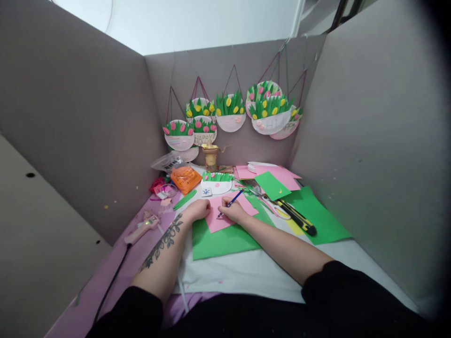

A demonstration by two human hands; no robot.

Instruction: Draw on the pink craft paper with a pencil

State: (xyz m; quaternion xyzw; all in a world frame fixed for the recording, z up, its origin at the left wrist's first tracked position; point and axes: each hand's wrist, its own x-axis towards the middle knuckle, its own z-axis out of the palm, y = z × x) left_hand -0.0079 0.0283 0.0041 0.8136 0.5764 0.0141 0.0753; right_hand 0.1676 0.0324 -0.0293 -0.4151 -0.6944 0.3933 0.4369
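Note:
A sheet of pink paper [217, 222] lies on a larger green sheet [225, 244] in front of me. My right hand [233, 209] rests on the pink sheet, its fingers closed round a dark blue pencil [237, 196] whose tip is at the paper. My left hand [199, 210] lies at the pink sheet's left edge with its fingers curled in; whatever is inside them, if anything, is hidden. Just beyond my hands is a half-round white plate piece [220, 187] with green paper leaves and pink shapes, and a small white card [206, 192] beside it.
Scissors [276, 209] and a black-yellow cutter [299, 219] lie on the right near green paper [319, 220]. A pink glue gun [143, 230] with a cord and an orange bag [186, 177] are on the left. Decorated plates [230, 123] hang on the grey back panel.

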